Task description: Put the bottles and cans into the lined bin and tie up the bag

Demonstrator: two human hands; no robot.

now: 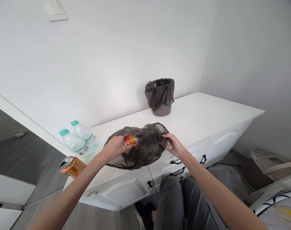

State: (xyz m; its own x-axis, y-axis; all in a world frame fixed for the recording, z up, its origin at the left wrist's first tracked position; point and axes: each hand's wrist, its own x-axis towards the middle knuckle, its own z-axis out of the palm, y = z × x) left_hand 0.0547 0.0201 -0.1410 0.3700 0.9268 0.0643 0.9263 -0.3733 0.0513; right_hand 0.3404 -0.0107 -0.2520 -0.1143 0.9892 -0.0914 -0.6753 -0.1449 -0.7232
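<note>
A dark grey plastic bag (145, 150) lies crumpled on the white countertop (202, 118) in front of me. My left hand (115, 147) is closed on an orange can (131, 139) at the bag's left opening. The bag's right edge is pinched between the fingers of my right hand (175, 144). Part of the can is hidden by my fingers and the bag.
Two clear water bottles (77, 139) with teal caps lie at the counter's left end. Another orange can (72, 166) lies near the left front edge. A small bin (161, 95) lined with a dark bag stands by the wall. White drawers (183, 166) sit below; my legs are in front.
</note>
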